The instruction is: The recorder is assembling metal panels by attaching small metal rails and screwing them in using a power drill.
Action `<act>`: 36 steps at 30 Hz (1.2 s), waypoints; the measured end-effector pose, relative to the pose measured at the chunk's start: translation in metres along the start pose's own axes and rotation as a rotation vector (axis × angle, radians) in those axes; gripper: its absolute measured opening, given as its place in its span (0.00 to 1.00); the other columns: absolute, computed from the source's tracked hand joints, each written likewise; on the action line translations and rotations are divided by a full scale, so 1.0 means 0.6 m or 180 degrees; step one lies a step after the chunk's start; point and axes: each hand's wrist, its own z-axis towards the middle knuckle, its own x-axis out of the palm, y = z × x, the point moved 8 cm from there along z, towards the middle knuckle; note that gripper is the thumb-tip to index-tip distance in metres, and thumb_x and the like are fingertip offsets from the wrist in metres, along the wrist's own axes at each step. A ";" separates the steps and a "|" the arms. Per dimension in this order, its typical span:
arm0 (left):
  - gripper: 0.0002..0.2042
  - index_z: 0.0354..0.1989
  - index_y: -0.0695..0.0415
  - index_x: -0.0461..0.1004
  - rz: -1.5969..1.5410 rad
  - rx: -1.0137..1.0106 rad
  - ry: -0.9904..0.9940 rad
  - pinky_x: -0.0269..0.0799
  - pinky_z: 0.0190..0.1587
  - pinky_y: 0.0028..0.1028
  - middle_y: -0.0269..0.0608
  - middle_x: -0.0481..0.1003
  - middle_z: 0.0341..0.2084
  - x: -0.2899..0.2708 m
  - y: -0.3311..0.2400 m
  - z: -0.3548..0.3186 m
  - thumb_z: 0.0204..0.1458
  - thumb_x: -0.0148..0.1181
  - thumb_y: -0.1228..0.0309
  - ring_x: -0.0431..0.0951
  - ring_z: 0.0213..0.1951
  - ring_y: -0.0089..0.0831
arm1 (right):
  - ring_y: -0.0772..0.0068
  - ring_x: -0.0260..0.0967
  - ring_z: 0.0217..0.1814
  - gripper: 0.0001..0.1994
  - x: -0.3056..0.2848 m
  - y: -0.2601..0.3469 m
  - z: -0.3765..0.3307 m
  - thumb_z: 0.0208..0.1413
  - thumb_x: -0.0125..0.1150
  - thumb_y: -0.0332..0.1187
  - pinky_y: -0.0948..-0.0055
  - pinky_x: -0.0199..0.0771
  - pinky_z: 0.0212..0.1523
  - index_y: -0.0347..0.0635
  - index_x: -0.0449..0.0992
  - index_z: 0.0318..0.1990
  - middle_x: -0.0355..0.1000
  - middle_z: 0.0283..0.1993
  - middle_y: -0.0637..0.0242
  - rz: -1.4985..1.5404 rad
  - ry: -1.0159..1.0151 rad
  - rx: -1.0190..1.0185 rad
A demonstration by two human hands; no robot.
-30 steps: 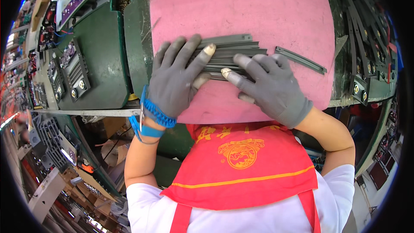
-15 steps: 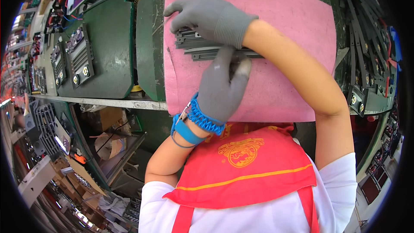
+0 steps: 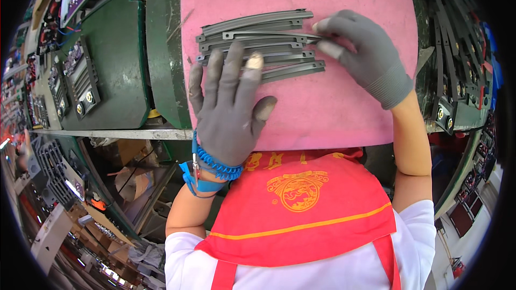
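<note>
Several dark grey metal strips [image 3: 252, 21] with small holes near their ends lie side by side, roughly level, on the pink mat [image 3: 322, 113]. My left hand [image 3: 228, 115], in a grey glove, is open with its fingers spread over the near left part of the strips. Its fingertips touch or hover just above them; I cannot tell which. At the right ends, my gloved right hand [image 3: 368, 56] is closed, with thumb and fingers pinching the tip of one metal strip [image 3: 269, 35] that lies across the others. A blue coiled cord [image 3: 217, 167] circles my left wrist.
Left of the mat, assemblies with circuit boards and heat sinks [image 3: 86, 83] stand on a green work surface [image 3: 121, 75]. Many long dark metal parts [image 3: 449, 48] are heaped at the right. The bench's front edge [image 3: 113, 133] runs below, with shelves underneath at left.
My right hand has moved off the top of the strips to their right ends. The left hand has shifted left and spread its fingers. More of the strips now show, fanned apart.
</note>
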 end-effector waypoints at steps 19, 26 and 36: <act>0.26 0.57 0.53 0.69 0.0677 -0.0028 0.0612 0.44 0.66 0.51 0.44 0.67 0.58 -0.002 -0.010 -0.019 0.56 0.50 0.49 0.66 0.58 0.43 | 0.59 0.69 0.39 0.06 -0.114 -0.094 -0.118 0.47 0.61 0.25 0.64 0.68 0.41 0.41 0.77 0.35 0.72 0.34 0.62 -0.0960 0.0871 0.0807; 0.14 0.47 0.55 0.74 0.0229 0.0188 -0.0332 0.65 0.50 0.38 0.42 0.74 0.42 -0.027 0.033 0.049 0.50 0.59 0.72 0.72 0.44 0.43 | 0.58 0.70 0.36 0.07 -0.079 -0.033 -0.001 0.52 0.58 0.29 0.69 0.69 0.38 0.38 0.77 0.37 0.72 0.33 0.59 -0.0332 -0.0080 -0.0165; 0.07 0.38 0.52 0.78 0.0128 0.0085 -0.0180 0.66 0.40 0.34 0.37 0.75 0.31 -0.020 0.060 0.038 0.49 0.61 0.71 0.74 0.36 0.38 | 0.54 0.70 0.40 0.08 0.013 -0.025 0.066 0.51 0.54 0.27 0.62 0.71 0.41 0.43 0.74 0.39 0.71 0.38 0.60 -0.0071 -0.0061 -0.0546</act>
